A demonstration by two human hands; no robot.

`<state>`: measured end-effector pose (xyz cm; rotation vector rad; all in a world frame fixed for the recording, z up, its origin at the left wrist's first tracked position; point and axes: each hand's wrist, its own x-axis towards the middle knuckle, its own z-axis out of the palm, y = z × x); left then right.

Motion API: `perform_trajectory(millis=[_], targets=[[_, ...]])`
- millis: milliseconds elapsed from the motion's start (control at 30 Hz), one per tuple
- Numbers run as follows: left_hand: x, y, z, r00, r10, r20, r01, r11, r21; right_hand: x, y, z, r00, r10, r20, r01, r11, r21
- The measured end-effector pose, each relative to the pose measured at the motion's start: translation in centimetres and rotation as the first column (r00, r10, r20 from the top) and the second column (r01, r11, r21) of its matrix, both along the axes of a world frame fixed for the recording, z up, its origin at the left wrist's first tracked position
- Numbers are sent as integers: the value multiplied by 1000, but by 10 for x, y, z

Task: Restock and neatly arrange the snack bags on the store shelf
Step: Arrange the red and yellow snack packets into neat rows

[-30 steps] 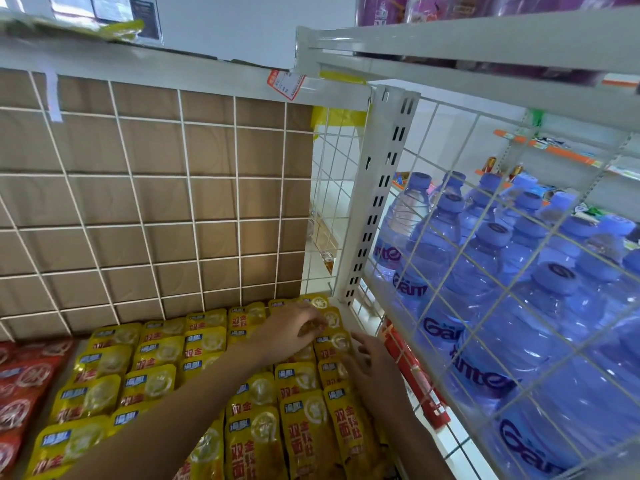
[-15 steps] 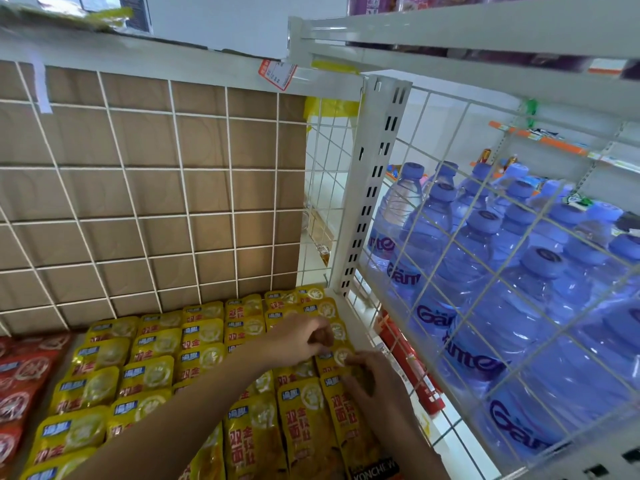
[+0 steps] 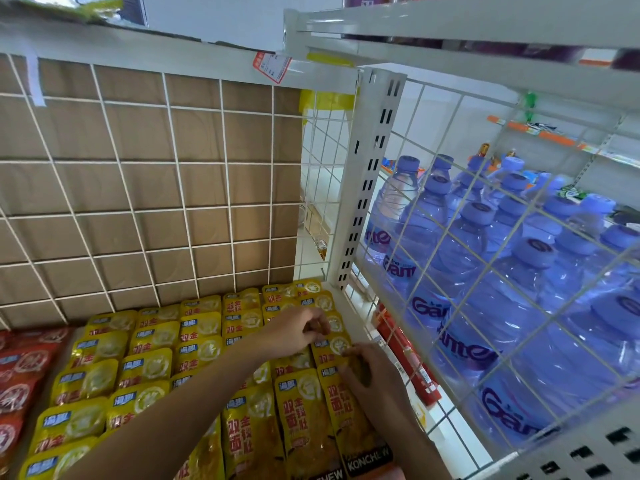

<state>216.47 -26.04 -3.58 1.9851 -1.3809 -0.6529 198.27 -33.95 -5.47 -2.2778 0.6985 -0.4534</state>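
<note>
**Yellow bags at the foot of the upright**

Overlapping rows of yellow foil snack bags point(image 3: 152, 368) lay flat, left of and below the foot of the white slotted steel upright point(image 3: 370, 188). The left hand point(image 3: 294, 332), fingers curled, pinched a bag in the column nearest the upright. The right hand point(image 3: 369, 372), further from the upright's foot, had bent fingers clamped on the next bag's top. Red foil snack bags point(image 3: 20, 368) lay far left of the upright, and blue-capped plastic water bottles point(image 3: 485, 258) stood to its right.

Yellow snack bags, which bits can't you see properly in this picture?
Head view:
- Some yellow snack bags: covered by the left forearm.
- Red snack bags: cut off by the left edge.
- Price tag: print too small.
- Right hand: its grip hidden by its own back.
</note>
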Motion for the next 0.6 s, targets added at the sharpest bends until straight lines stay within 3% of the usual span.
perform_trajectory(millis=[600], targets=[[-1, 5, -2, 999, 40, 34, -38, 998, -50, -2, -3, 2, 999, -39, 24, 37, 997, 73]])
